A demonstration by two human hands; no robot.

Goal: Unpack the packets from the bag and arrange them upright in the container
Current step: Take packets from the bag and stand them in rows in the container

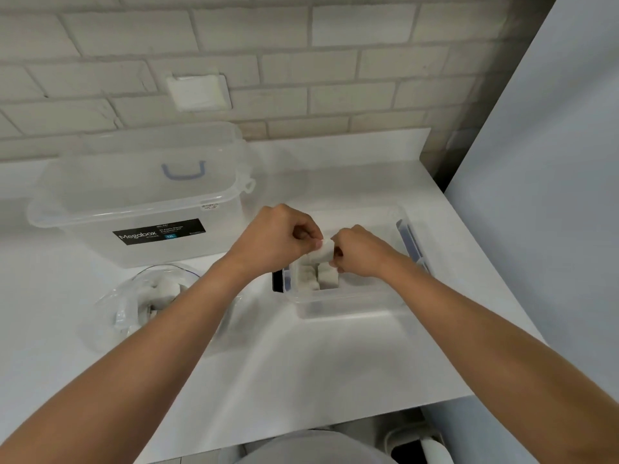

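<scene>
Hands: left hand (284, 236) and right hand (361, 252) are close together, fingers curled, each pinching one end of the same white packet (323, 251).
Bag: clear bag (147, 296) lies on the counter (301, 363), nearer than the hands and well to the left of the left forearm; more white packets show inside it.
Container: small clear container (351, 303) sits directly beneath both hands.
Standing packets: standing packets (308, 276) are upright at the container's end below the left hand; its part below and beyond the right hand looks free.
Governing relation: the held packet's long axis appears to run crosswise, from hand to hand, not upright. It hangs just above the standing row, so it probably needs turning on end before lowering. Both hands are equally near.
Large box: a labelled clear large box (140, 209) stands beyond the left hand.
Wall plate: a white wall plate (197, 92) is farthest off.
</scene>
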